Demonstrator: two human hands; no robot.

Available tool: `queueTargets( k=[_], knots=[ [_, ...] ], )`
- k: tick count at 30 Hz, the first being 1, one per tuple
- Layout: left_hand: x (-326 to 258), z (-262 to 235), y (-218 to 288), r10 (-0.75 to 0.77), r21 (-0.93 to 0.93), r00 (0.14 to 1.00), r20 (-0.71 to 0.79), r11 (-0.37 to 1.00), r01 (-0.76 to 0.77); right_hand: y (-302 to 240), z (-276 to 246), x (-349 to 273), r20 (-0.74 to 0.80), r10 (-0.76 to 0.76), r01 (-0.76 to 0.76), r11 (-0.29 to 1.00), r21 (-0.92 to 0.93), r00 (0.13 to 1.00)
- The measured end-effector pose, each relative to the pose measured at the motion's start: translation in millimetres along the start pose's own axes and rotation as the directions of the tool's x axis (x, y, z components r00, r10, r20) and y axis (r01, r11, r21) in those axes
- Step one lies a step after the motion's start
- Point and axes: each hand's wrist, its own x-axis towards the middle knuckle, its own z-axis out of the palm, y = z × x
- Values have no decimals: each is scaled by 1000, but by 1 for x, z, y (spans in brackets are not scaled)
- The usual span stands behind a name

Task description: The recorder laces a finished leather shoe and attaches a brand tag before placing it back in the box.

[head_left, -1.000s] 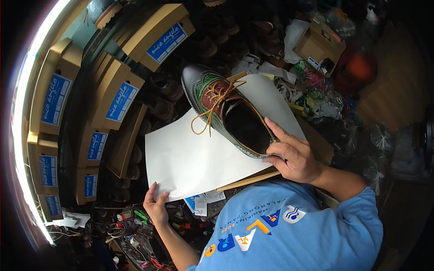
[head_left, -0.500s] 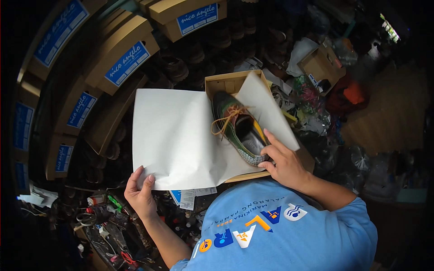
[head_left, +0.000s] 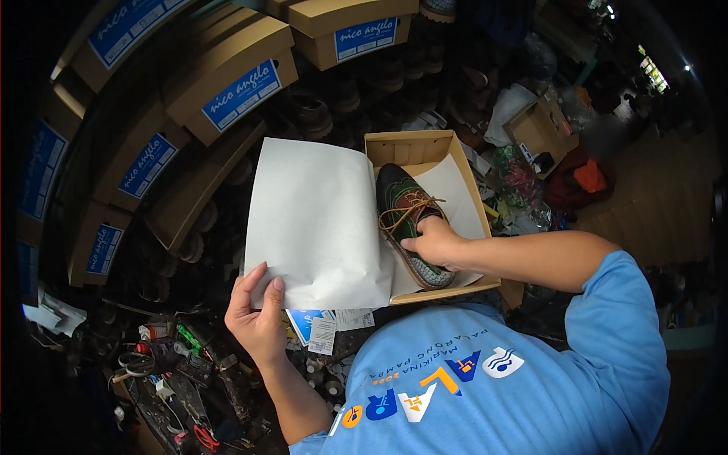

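Observation:
An open cardboard shoe box (head_left: 413, 144) lies in front of me, lined with white wrapping paper. A dark brown and green lace-up shoe (head_left: 400, 199) with tan laces lies on its side inside it. My right hand (head_left: 434, 243) grips the shoe near its opening and heel. My left hand (head_left: 256, 309) pinches the lower left corner of the large white paper sheet (head_left: 315, 220), which is folded out over the box's left side.
Stacked tan shoe boxes (head_left: 231, 83) with blue labels fill the shelves at left and top. Loose shoes (head_left: 311, 114) sit behind the open box. Tools and clutter (head_left: 171, 356) lie at lower left. A small cardboard box (head_left: 538, 129) and bags stand at right.
The shoe has gone from raised above the paper down into the box. My left hand has pulled the paper sheet out to the left, and the box interior now shows.

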Motion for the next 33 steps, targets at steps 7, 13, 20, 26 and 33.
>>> queueTargets(
  k=[7, 13, 20, 26, 33],
  knots=[
    [11, -3, 10, -14, 9, 999, -47, 1000, 14, 3, -64, -24, 212, 102, -220, 717, 661, 972],
    [33, -5, 34, 101, 110, 993, -69, 990, -93, 2, -49, -25, 258, -71, -194, 478, 857, 963],
    [54, 40, 100, 424, 73, 901, 93, 900, -431, 9, -11, -14, 337, -84, -275, 414, 868, 938],
    [53, 62, 102, 452, 79, 886, 99, 884, -460, 6, -17, -16, 384, 50, -367, 433, 824, 922],
    [57, 97, 124, 569, 83, 821, 46, 817, -571, 5, -14, -31, 353, -60, -311, 350, 884, 934]
  ],
)
